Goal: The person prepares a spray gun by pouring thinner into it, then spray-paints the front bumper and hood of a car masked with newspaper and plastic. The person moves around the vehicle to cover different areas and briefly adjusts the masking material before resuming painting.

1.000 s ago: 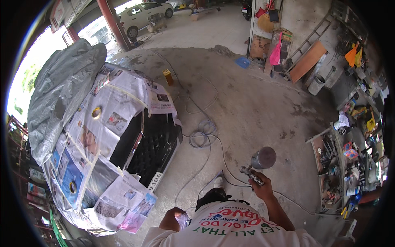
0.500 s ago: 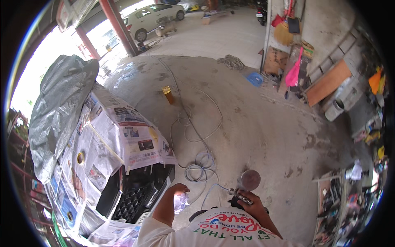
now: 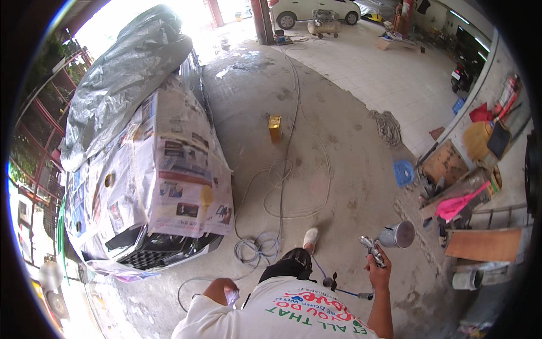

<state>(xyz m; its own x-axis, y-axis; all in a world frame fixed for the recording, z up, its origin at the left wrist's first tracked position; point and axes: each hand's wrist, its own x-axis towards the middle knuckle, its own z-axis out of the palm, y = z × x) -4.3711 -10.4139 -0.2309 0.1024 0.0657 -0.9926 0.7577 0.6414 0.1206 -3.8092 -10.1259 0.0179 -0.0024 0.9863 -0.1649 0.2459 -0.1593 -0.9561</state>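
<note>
My right hand (image 3: 379, 272) is closed around a silver spray gun (image 3: 371, 250) with a round grey metal cup (image 3: 397, 235), held up over the concrete floor. A thin blue air hose (image 3: 347, 292) with dark fittings runs beside my right forearm; I cannot tell whether it joins the gun. My left hand (image 3: 221, 289), low by my hip, is closed on a crumpled pale cloth (image 3: 232, 297). Ahead on the left stands a car masked with taped newspaper (image 3: 183, 169) and a silver-grey cover (image 3: 124, 85); its dark front grille (image 3: 148, 255) shows at the near end.
Coiled hose (image 3: 255, 250) lies on the floor between the car and my foot (image 3: 310, 236). A yellow tin (image 3: 275, 130) stands farther ahead. Along the right are a blue plastic item (image 3: 403, 173), a brown board (image 3: 484, 245) and a bucket (image 3: 467, 279). A white car (image 3: 316, 8) is parked far back.
My view has swung, so the masked car shows more fully and the grille sits lower. My right hand has raised the spray gun to the right. My left hand is lower, near my hip.
</note>
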